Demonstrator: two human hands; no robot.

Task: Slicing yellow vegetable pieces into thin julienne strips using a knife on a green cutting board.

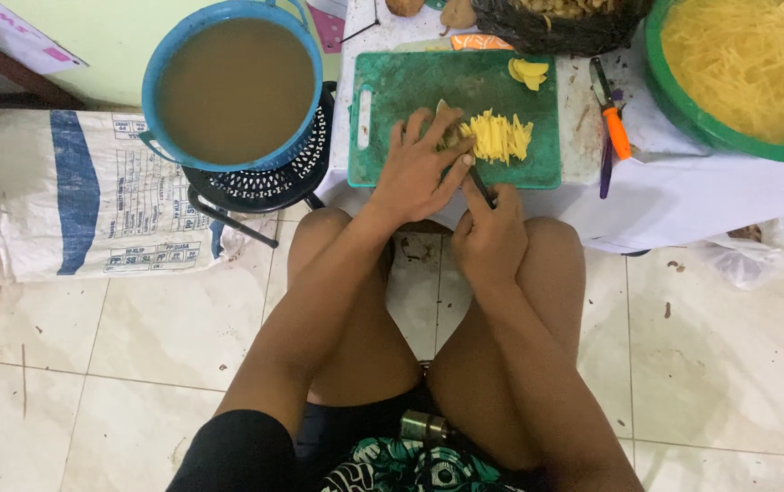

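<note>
Left hand (417, 169) presses flat on a pale yellow potato piece (451, 135) so we steady it on the green plastic cutting board (410, 87), while our right hand (490, 239) grips a dark-handled knife (481, 185) beside the cut yellow strips (499, 137).

the person is wearing short dark shorts (255, 451) that are leaving the thighs and knees bare. below them in the view, a top (410, 469) is showing a black, white and teal leafy print. a small round brass-coloured metal piece (422, 425) is sitting just above that print, at the waist. both arms are showing bare from elbow to wrist, with no sleeves reaching them. the left hand (417, 169) and the right hand (490, 239) are wearing no gloves, rings or bands that can be seen.
</note>
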